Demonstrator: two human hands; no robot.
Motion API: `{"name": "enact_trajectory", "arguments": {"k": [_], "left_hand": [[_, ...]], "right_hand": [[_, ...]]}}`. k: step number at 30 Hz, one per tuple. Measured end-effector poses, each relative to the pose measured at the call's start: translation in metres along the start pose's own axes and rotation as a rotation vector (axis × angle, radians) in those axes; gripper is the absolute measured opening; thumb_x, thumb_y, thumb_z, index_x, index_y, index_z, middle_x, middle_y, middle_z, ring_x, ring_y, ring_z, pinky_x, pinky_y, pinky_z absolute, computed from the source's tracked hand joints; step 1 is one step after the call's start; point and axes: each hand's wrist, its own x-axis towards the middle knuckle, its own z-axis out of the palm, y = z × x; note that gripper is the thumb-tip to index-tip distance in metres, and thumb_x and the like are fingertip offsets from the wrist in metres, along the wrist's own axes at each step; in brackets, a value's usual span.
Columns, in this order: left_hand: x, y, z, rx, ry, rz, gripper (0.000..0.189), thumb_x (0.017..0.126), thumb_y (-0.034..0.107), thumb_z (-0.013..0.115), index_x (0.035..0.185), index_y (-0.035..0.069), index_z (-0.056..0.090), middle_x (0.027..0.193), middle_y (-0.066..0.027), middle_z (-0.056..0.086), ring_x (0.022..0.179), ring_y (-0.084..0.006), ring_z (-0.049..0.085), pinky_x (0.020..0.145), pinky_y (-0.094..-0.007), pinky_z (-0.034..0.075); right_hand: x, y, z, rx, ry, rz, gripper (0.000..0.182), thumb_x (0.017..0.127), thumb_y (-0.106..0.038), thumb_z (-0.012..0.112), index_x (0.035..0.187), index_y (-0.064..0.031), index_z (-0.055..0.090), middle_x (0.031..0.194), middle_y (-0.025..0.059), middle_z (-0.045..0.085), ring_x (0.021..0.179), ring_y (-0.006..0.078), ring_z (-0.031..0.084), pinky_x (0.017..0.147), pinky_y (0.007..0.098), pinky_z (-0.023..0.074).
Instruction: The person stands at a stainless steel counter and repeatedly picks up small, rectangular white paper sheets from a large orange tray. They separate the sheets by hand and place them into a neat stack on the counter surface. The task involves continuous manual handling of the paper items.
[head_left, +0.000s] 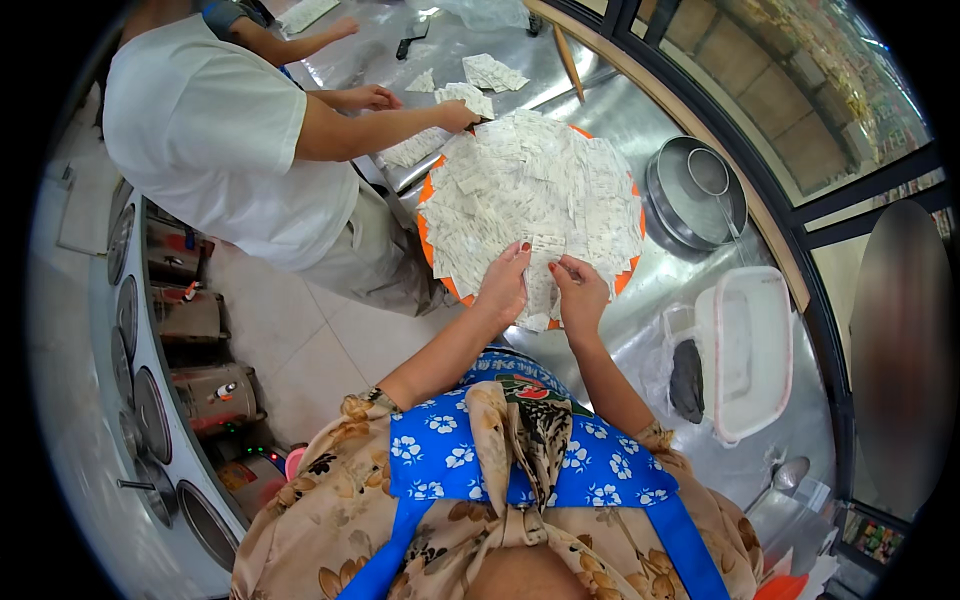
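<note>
A round orange tray is spread with many thin, pale, speckled strips that look like cut dough. At its near edge, a small flat bundle of strips lies between my two hands. My left hand grips the bundle's left side, with the thumb on top. From the right, my right hand pinches at the bundle with thumb and forefinger; its other fingers are curled. Exactly what is between those fingertips is too small to tell.
A co-worker in a white shirt stands left, one hand at the tray's far edge. Speckled sheets, a cleaver and a rolling pin lie beyond. Sieves and a white plastic tub stand right.
</note>
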Motion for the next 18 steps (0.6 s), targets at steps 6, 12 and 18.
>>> {"name": "enact_trajectory", "arguments": {"k": [6, 12, 18], "left_hand": [[0.009, -0.028, -0.018, 0.071, 0.141, 0.029, 0.024, 0.093, 0.017, 0.045, 0.113, 0.003, 0.049, 0.107, -0.0065, 0.056, 0.101, -0.0173, 0.052, 0.089, -0.0323, 0.042], [0.010, -0.024, -0.031, -0.034, 0.164, 0.061, 0.016, 0.094, 0.015, 0.046, 0.106, 0.007, 0.053, 0.094, -0.0037, 0.058, 0.085, -0.0142, 0.057, 0.073, -0.0289, 0.049], [0.018, -0.011, -0.048, -0.104, 0.216, 0.033, 0.022, 0.095, 0.022, 0.044, 0.109, 0.007, 0.052, 0.103, -0.0059, 0.058, 0.095, -0.0183, 0.057, 0.084, -0.0339, 0.047]], "right_hand": [[-0.004, 0.001, -0.005, -0.157, 0.062, -0.079, 0.023, 0.071, -0.015, 0.071, 0.085, 0.0022, 0.067, 0.081, 0.0122, 0.067, 0.074, 0.0176, 0.062, 0.072, 0.0283, 0.0484], [-0.007, 0.000, 0.003, -0.133, -0.002, -0.163, 0.010, 0.076, -0.007, 0.067, 0.077, 0.0021, 0.062, 0.069, 0.0066, 0.061, 0.063, 0.0112, 0.054, 0.061, 0.0253, 0.0443], [0.002, -0.033, -0.005, 0.135, 0.077, -0.312, 0.007, 0.082, -0.004, 0.059, 0.081, 0.0004, 0.054, 0.070, 0.0038, 0.055, 0.062, 0.0074, 0.049, 0.057, 0.0230, 0.0419]]}}
